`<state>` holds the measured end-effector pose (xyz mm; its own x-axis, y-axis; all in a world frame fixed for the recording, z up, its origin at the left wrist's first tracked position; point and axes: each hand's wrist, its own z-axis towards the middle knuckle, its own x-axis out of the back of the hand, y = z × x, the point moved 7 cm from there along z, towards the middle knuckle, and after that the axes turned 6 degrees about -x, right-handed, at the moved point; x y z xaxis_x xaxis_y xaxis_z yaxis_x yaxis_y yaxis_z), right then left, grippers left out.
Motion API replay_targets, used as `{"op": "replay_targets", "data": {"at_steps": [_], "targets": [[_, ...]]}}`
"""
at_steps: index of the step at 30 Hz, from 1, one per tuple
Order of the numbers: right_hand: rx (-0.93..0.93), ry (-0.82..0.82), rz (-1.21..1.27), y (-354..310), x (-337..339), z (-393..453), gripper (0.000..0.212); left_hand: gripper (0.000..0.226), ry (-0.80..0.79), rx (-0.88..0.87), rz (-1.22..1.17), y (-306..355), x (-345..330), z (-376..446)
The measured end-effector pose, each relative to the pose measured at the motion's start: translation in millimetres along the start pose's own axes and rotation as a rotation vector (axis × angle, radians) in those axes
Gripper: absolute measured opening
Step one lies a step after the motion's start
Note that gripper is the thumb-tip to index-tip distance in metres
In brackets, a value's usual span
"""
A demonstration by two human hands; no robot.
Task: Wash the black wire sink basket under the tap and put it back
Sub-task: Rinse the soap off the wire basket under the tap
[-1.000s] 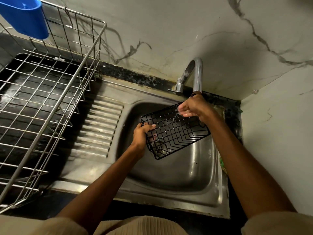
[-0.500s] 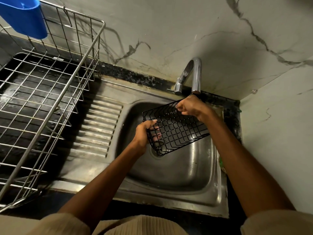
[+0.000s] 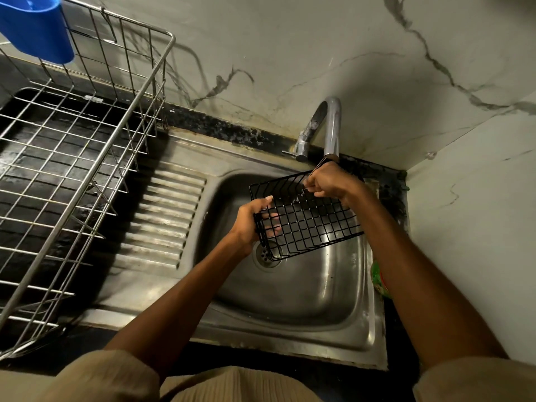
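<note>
While the black wire basket (image 3: 310, 219) hangs tilted over the sink (image 3: 290, 300), just below the tap (image 3: 330, 126) spout, left hand (image 3: 249, 221) grips its left end, right hand (image 3: 327, 181) is clamped on its far rim. Drain (image 3: 265, 253) sits beneath its lower corner.

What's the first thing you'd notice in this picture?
Two hands holding a black wire basket over the steel sink, right under the tap. The left hand grips its left end and the right hand grips the far rim. To the left stands a big silver wire rack with a bright blue cup hanging on its corner.
</note>
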<state>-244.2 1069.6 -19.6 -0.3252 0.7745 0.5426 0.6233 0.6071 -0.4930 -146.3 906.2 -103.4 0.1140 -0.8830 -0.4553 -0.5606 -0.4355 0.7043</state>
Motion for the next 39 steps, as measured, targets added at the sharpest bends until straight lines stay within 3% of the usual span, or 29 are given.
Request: {"op": "replay_targets", "data": {"at_steps": [2, 6, 8, 11, 14, 16, 18, 23, 25, 29, 33, 36, 39], "targets": [[-0.001, -0.014, 0.01, 0, 0, -1, 0.014, 0.036, -0.005, -0.004, 0.007, 2, -2, 0], [0.047, -0.272, 0.015, -9, -23, -23, 0.037, 0.019, 0.024, -0.003, 0.01, 4, -5, 1], [0.054, -0.323, 0.011, -11, -28, -26, 0.043, 0.018, 0.018, -0.017, -0.009, 8, -9, -1], [0.028, -0.161, -0.051, -10, -15, -16, 0.031, 0.019, 0.05, -0.061, -0.004, 10, -6, -2], [0.004, 0.065, -0.114, -4, 6, 0, 0.026, 0.044, 0.088, -0.137, 0.009, 10, 2, -2], [0.018, 0.141, -0.121, -4, 13, 1, 0.024, 0.036, 0.102, -0.175, 0.024, 10, 6, -2], [0.037, 0.067, -0.069, -8, 5, -6, 0.025, 0.019, 0.13, -0.191, 0.026, 9, 8, -3], [0.085, -0.365, -0.01, -18, -35, -25, 0.042, 0.018, 0.153, -0.206, 0.02, 11, 10, -4], [0.063, -0.313, -0.047, -17, -32, -22, 0.042, 0.017, 0.152, -0.217, 0.024, 11, 12, -3], [-0.004, -0.033, -0.12, -10, -8, 1, 0.023, 0.027, 0.137, -0.187, -0.027, 10, 15, -2], [-0.029, -0.119, -0.047, -7, -11, -5, 0.022, 0.025, 0.086, -0.1, -0.087, 8, 8, 0], [0.062, -0.269, -0.083, -13, -24, -25, 0.04, 0.04, 0.043, -0.042, -0.088, 5, 2, 6], [0.083, -0.278, -0.081, -18, -24, -26, 0.041, 0.057, 0.013, 0.022, -0.046, 5, -2, 13]]}}
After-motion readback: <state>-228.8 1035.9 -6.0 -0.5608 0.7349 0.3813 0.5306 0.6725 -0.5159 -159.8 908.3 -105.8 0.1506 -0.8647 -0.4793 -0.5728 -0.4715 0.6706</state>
